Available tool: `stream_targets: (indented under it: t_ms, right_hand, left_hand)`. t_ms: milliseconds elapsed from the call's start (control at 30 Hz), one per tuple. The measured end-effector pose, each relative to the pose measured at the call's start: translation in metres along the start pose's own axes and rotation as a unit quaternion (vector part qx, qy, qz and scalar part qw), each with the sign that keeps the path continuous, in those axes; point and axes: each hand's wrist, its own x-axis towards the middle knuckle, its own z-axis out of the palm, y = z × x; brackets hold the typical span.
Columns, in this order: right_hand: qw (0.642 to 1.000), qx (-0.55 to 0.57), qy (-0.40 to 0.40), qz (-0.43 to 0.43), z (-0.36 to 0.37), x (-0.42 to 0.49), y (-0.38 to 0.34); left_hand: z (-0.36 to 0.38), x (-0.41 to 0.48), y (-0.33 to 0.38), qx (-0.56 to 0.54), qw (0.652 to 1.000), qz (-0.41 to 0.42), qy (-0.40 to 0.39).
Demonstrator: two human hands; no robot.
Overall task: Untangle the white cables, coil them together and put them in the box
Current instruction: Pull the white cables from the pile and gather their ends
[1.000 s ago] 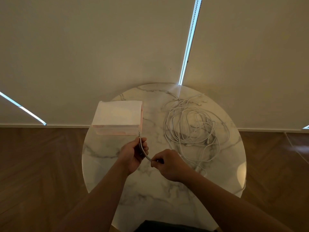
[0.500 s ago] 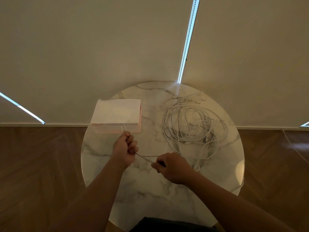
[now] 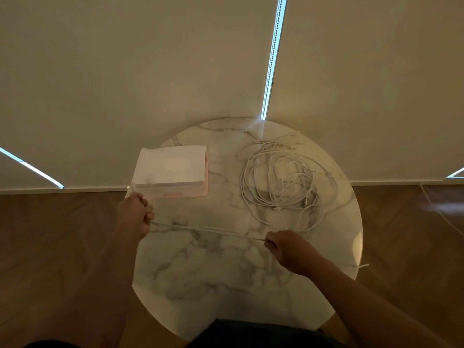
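Note:
A tangle of white cables (image 3: 281, 182) lies on the right half of the round marble table (image 3: 226, 277). One white cable strand (image 3: 208, 229) stretches taut between my hands. My left hand (image 3: 135, 214) is fisted on its end at the table's left edge, the plug sticking out above the fist, just in front of the pink box (image 3: 173, 169). My right hand (image 3: 288, 247) pinches the same strand near the tangle's front. The box sits at the table's back left with a white lid on it.
Cream roller blinds hang behind the table, with a bright gap (image 3: 273, 59) between them. Wooden floor (image 3: 50, 247) surrounds the table. A thin cord (image 3: 442, 214) trails over the floor at the right. Dark clothing (image 3: 251, 332) shows at the bottom edge.
My left hand pulled the cable end leftward, from the table's middle to its left edge beside the box. The strand between my hands grew longer and tauter. My right hand shifted slightly right.

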Motion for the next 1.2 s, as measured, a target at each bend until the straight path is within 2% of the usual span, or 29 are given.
stream_targets:
  t_ms: [133, 233, 300, 367, 400, 433, 500, 533, 567, 600, 700, 733, 833, 933, 1100, 1200]
  right_hand:
    - [0.994, -0.051, 0.090, -0.026, 0.007, 0.005, 0.014]
    - [0.980, -0.051, 0.189, 0.039, 0.010, 0.012, 0.020]
    - [0.969, 0.056, 0.213, 0.109, 0.002, 0.020, 0.016]
    - [0.945, 0.208, 0.178, 0.181, -0.008, 0.028, 0.011]
    - [0.920, 0.297, 0.144, 0.213, -0.014, 0.031, 0.008]
    - [0.880, 0.395, 0.122, 0.234, -0.019, 0.032, 0.005]
    - [0.774, 0.575, 0.099, 0.245, -0.030, 0.031, -0.004]
    - [0.733, 0.632, 0.091, 0.236, -0.034, 0.031, -0.008]
    - [0.712, 0.661, 0.081, 0.225, -0.037, 0.031, -0.013]
    - [0.708, 0.669, 0.068, 0.215, -0.039, 0.031, -0.018]
    - [0.736, 0.646, 0.051, 0.193, -0.031, 0.039, -0.031]
    - [0.763, 0.617, 0.052, 0.187, -0.028, 0.042, -0.035]
    - [0.873, 0.460, 0.065, 0.147, -0.018, 0.050, -0.043]
    - [0.939, 0.318, 0.092, 0.090, -0.016, 0.056, -0.046]
    - [0.951, 0.261, 0.124, 0.113, -0.017, 0.055, -0.043]
    - [0.940, 0.293, 0.125, 0.124, -0.017, 0.057, -0.050]
  left_hand:
    - [-0.012, -0.005, 0.006, 0.146, 0.988, 0.026, -0.037]
    - [-0.007, -0.021, 0.001, 0.270, 0.954, 0.039, -0.123]
    - [0.000, -0.031, -0.008, 0.318, 0.931, 0.038, -0.175]
    - [0.007, -0.040, -0.018, 0.348, 0.915, 0.042, -0.200]
    - [0.011, -0.043, -0.023, 0.359, 0.910, 0.046, -0.204]
    - [0.014, -0.046, -0.025, 0.366, 0.906, 0.049, -0.206]
    - [0.021, -0.050, -0.028, 0.374, 0.899, 0.054, -0.221]
    - [0.025, -0.053, -0.028, 0.378, 0.894, 0.057, -0.234]
    - [0.030, -0.057, -0.028, 0.380, 0.889, 0.060, -0.250]
    - [0.035, -0.062, -0.027, 0.376, 0.885, 0.061, -0.267]
    - [0.056, -0.083, -0.026, 0.323, 0.890, 0.038, -0.318]
    - [0.062, -0.089, -0.027, 0.300, 0.895, 0.022, -0.330]
    - [0.074, -0.098, -0.033, 0.271, 0.897, -0.028, -0.349]
    - [0.079, -0.100, -0.039, 0.276, 0.894, -0.057, -0.349]
    - [0.079, -0.100, -0.047, 0.312, 0.883, -0.080, -0.341]
    - [0.081, -0.105, -0.054, 0.298, 0.879, -0.104, -0.358]
